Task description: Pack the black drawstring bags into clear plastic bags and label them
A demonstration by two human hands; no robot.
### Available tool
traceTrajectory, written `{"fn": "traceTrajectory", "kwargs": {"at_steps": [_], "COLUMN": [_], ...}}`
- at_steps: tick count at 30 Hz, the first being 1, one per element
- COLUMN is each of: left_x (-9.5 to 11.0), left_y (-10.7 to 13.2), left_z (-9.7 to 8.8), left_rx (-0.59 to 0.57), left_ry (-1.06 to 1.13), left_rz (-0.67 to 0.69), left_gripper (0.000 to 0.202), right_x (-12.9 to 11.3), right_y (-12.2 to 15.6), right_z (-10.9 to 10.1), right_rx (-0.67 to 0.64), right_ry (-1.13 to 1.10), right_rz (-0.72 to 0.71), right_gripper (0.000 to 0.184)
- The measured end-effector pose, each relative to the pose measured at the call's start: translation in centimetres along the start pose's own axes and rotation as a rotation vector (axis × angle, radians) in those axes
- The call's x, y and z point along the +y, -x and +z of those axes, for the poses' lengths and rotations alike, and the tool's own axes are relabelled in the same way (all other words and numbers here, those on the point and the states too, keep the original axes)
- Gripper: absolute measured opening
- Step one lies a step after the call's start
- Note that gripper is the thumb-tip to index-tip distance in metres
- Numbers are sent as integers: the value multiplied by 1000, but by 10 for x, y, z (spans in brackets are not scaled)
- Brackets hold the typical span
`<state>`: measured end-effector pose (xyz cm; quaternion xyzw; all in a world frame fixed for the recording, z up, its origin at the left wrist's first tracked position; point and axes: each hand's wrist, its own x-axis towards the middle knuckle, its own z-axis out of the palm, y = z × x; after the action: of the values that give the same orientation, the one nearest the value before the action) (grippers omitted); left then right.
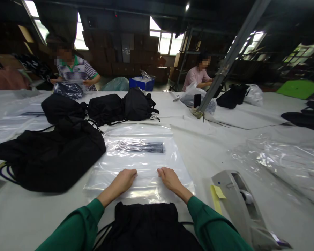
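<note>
A stack of clear plastic bags [146,162] with a printed black text panel lies flat in front of me. My left hand [126,178] is closed in a pinch on the plastic, left of its middle. Level with it, my right hand [169,177] pinches the plastic farther right. How much film is between the fingers is hard to see. Closest to my body lies a black drawstring bag [148,226], with cords out at both sides, below and apart from my hands. Another black drawstring bag [52,157] lies left of the plastic.
Several black bags [107,106] line the table [199,146] beyond the plastic. A grey tape dispenser [240,205] with yellow paper slips stands at right, near loose clear plastic [285,160]. A slanted metal post [225,66] rises behind. Two people work across the table.
</note>
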<state>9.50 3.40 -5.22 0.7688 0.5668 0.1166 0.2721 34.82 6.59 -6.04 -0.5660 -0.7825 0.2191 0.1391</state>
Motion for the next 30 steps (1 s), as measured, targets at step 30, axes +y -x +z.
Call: {"fn": "traceTrajectory", "kwargs": {"at_steps": [30], "left_x": [-28], "left_y": [10], "left_z": [-28], "left_rx": [295], "left_ry": [-54], "left_rz": [-196], "left_gripper": [28], "right_x": [-19], "right_y": [11], "right_z": [-21], "right_rx": [107], "right_ry": [139], "right_rz": [-172], "right_gripper": [22]}}
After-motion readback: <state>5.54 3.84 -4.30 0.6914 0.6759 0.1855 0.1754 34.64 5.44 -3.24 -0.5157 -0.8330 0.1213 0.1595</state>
